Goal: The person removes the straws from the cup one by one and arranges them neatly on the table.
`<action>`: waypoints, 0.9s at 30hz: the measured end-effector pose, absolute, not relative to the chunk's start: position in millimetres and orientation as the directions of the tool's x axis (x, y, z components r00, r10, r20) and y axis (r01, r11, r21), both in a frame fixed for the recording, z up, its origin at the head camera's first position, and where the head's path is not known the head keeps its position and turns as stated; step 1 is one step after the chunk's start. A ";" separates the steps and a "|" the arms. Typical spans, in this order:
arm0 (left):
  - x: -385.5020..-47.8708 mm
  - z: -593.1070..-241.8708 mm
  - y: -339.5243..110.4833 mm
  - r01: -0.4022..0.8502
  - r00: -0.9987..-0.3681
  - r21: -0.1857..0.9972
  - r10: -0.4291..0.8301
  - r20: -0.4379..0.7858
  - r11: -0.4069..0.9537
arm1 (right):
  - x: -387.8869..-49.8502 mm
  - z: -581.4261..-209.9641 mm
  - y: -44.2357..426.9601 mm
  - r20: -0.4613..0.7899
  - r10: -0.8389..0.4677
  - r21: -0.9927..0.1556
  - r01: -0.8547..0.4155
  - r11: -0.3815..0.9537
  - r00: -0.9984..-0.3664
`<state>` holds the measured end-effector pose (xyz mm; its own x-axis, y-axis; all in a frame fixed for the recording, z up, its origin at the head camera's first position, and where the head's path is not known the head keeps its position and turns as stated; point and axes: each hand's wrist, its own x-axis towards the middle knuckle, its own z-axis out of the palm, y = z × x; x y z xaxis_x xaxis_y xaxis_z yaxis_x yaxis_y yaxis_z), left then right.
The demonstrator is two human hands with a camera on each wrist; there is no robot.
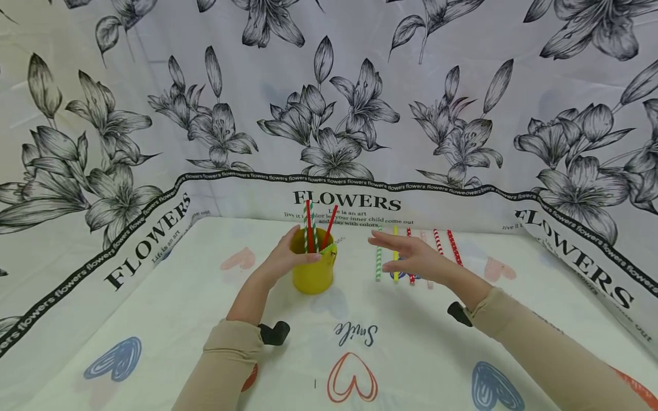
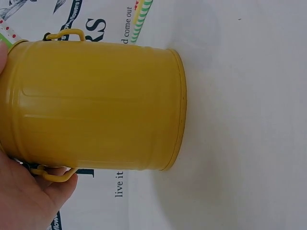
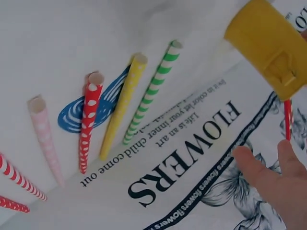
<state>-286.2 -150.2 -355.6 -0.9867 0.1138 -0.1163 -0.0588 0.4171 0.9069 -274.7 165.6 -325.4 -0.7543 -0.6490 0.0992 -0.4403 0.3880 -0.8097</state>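
Yellow cup (image 1: pixel 313 279), opening upward, holds red and green-striped straws in the left hand's (image 1: pixel 280 258) grip, its thumb across the near rim and fingers round the side. To its right, six loose straws lie apart in a row, their long axes running away from the person. Nearest the cup is a green-and-white straw (image 3: pixel 151 93), then yellow, red dotted, pink, red striped and red dotted ones. The right hand (image 1: pixel 413 254), the nearer to this row, hangs over its cup-side end, fingers and thumb spread, pinching nothing and apart from the straws. Beneath is a white tablecloth (image 1: pixel 411 348) printed with hearts and "Smile"; behind, white fabric (image 1: pixel 354 34) bears black lilies and the word "FLOWERS".
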 end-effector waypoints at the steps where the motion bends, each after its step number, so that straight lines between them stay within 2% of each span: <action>1: -286.2 -355.4 -150.2 -0.058 -0.987 0.907 0.114 -0.116 0.418 | -275.6 -326.3 161.8 0.104 -0.642 -0.820 -0.430 0.377 -0.760; 6: -286.7 -355.3 -149.8 -0.056 -0.987 0.908 0.115 -0.113 0.414 | -280.1 -329.4 142.2 0.126 -0.589 -0.828 -0.412 0.381 -0.798; 13: -286.8 -356.0 -149.8 -0.064 -0.987 0.909 0.109 -0.118 0.411 | -284.7 -332.1 113.4 0.071 -0.529 -0.862 -0.318 0.393 -0.846; 27: -285.1 -354.3 -149.3 -0.072 -0.987 0.911 0.105 -0.124 0.407 | -296.0 -336.5 77.1 0.065 -0.469 -0.908 -0.248 0.339 -0.881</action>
